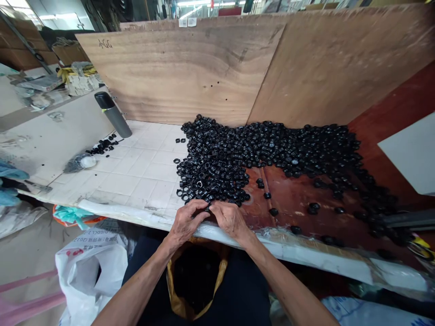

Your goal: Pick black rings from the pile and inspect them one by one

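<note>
At the table's front edge my left hand point(188, 220) and my right hand point(228, 218) meet, fingertips pinched together around a small black part point(207, 207), mostly hidden by the fingers. Directly beyond them spreads a large heap of small black plastic rings point(217, 167), some showing open centres. To the right the heap continues as rounder black pieces point(306, 145) along the back board. Below my hands, between the knees, an open yellow-brown bag point(171, 290) gapes; its inside is dark and its contents are hard to make out.
A grey bottle with a black cap point(113, 115) stands at the left back, near a few scattered black bits point(103, 146) and a clear plastic bag point(79, 162). Wooden boards point(190, 72) wall the rear. A white sack point(90, 271) hangs low left. Loose black pieces dot the red surface point(288, 194).
</note>
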### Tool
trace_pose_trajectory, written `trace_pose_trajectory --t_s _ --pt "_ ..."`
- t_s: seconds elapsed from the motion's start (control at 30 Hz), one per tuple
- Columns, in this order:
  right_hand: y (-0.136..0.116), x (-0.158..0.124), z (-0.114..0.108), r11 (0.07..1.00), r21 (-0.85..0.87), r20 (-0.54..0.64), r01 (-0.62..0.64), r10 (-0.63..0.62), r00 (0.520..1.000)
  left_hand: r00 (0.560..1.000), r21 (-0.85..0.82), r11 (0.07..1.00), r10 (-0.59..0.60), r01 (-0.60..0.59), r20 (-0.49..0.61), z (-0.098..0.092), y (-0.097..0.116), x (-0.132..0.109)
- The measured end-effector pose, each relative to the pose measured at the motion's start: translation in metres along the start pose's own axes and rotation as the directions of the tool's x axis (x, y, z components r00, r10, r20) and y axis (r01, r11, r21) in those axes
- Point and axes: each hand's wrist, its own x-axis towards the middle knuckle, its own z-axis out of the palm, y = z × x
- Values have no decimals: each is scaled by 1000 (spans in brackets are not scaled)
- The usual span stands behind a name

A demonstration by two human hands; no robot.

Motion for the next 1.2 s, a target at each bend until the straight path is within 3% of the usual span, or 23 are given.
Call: trace_pose_trajectory --t_s 0.27,0.53,0.67,0.73,0.87,0.93,0.97,1.0,1.07,1.13,1.2 --pt "-13 -1 -9 995 102 16 0 -2 1000 996 -13 997 -70 70 -61 1 -7 -6" --pt "-16 4 -11 985 174 -21 -15 19 1000 998 -37 998 -44 42 -49 -3 -3 -1" --pt "-27 -7 -9 956 264 38 -128 122 992 1000 -56 998 -7 6 -10 -3 5 -12" --pt "-40 -23 0 883 359 92 -303 289 953 1000 -9 1000 5 -5 12 -1 8 -30" --pt "-67 -57 21 631 487 257 -604 557 790 981 143 974 162 -176 104 -9 15 -74" --pt "-73 -63 22 639 417 328 -646 557 763 964 169 960 194 -225 183 -20 22 -82" --pt "-72 -61 18 711 344 298 -614 537 789 962 185 958 177 -217 210 -26 26 -81" --pt "-68 -57 13 802 243 227 -546 501 836 966 213 960 137 -184 217 -31 29 -76" --pt "-54 -43 1 930 -35 -52 -366 364 930 990 301 951 32 -72 135 -37 33 -58" --pt "-36 -27 -6 913 -285 -166 -290 252 954 998 364 930 -65 55 16 -35 30 -34" --pt "-22 -14 -6 849 -445 -146 -286 246 958 994 415 904 -107 107 -23 -26 21 -12"
